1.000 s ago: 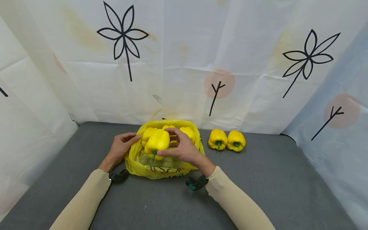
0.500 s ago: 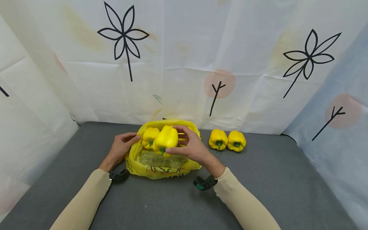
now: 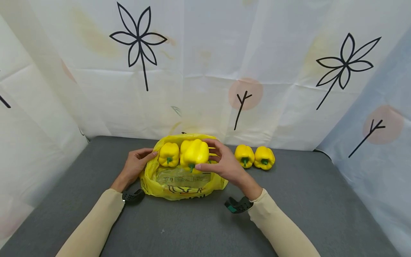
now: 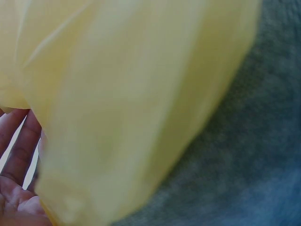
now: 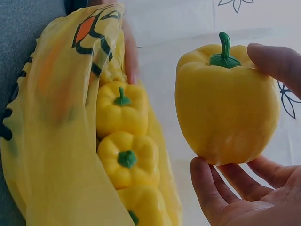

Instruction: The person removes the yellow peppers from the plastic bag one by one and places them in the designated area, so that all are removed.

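Gripped a yellow pepper (image 3: 196, 153) in the right hand (image 3: 226, 164), above the right half of an open yellow bag (image 3: 184, 193). Pressed the thumb (image 5: 275, 66) beside the green stem (image 5: 225, 52) and the fingertips (image 5: 201, 170) against the opposite end, with the stem pointed toward the near side in the head view. Pinched the bag's left rim between thumb and fingers of the left hand (image 3: 135, 164), behind blurred plastic in the left wrist view. Hung apart from three bagged peppers (image 5: 129, 160), lined up in the right wrist view, but hid part of one in the head view. Stood the bag near the far edge of the gray table (image 3: 179, 228), close to the printed backdrop (image 3: 205, 53). Left a narrow gap between the bag and two side-by-side peppers (image 3: 254, 157) on the table at right, with the right hand reaching across near it. Spread a broad stretch of table in front of the bag, between the two forearms (image 3: 279, 225).
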Available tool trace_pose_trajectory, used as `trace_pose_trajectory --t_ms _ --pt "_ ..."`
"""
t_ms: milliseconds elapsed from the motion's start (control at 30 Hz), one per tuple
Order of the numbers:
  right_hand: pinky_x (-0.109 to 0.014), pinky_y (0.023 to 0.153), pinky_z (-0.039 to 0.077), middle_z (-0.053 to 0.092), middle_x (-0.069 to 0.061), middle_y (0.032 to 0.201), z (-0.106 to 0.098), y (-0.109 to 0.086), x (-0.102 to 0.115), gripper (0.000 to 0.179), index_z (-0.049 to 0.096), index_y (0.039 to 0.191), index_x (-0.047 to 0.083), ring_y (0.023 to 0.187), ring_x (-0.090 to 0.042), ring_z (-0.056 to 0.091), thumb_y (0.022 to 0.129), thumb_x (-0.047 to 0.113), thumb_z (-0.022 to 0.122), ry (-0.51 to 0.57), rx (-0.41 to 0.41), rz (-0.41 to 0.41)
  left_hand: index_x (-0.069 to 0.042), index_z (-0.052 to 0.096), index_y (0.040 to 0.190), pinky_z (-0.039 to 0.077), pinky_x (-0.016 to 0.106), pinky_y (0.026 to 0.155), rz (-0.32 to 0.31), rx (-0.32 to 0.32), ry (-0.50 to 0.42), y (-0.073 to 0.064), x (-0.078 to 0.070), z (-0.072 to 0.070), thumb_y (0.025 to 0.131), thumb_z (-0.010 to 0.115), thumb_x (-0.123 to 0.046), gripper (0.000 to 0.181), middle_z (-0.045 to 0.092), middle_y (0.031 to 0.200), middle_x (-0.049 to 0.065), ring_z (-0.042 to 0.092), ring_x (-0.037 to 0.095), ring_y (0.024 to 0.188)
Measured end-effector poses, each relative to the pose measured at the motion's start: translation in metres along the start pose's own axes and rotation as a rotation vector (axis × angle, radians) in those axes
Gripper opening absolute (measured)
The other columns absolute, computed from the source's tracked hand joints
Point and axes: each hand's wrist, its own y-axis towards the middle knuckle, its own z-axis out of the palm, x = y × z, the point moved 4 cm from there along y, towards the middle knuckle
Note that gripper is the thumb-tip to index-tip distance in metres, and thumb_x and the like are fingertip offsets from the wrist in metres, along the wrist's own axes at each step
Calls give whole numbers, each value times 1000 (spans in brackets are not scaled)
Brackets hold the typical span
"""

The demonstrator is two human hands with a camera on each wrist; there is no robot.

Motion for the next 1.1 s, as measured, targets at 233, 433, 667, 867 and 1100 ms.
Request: trace_pose_trajectory --t_ms 233,433,667,867,1100 --pt "-44 103 50 44 -12 148 -9 -4 -2 81 40 153 12 126 -32 55 85 13 82 30 -18 -7 12 62 129 60 26 76 1 -6 0 0 0 -1 100 69 -23 46 71 102 -9 69 10 89" --pt "-44 102 51 43 -14 149 -18 -9 -3 83 36 155 10 127 -34 54 86 12 82 31 -37 -18 12 63 129 60 26 76 4 -7 -7 0 0 -1 100 69 -23 45 71 102 -9 69 10 90" --pt "-48 109 45 45 -13 148 -32 -15 -4 81 37 155 10 131 -31 53 87 10 81 10 -75 -26 12 63 128 60 26 76 15 -6 -11 0 0 -1 100 69 -21 44 72 102 -9 69 10 90" --pt "-43 106 48 44 -13 150 -43 -20 -3 81 35 156 7 133 -33 51 88 6 79 1 -97 -32 11 63 128 60 26 76 15 -2 -14 0 0 -1 100 69 -22 44 71 103 -9 69 10 90" --pt "-32 100 52 41 -13 152 -56 -27 -1 83 34 157 7 131 -35 51 88 6 79 -8 -124 -19 11 63 128 60 27 76 15 -3 -19 -1 -1 -2 100 69 -22 44 71 103 -9 69 10 91"
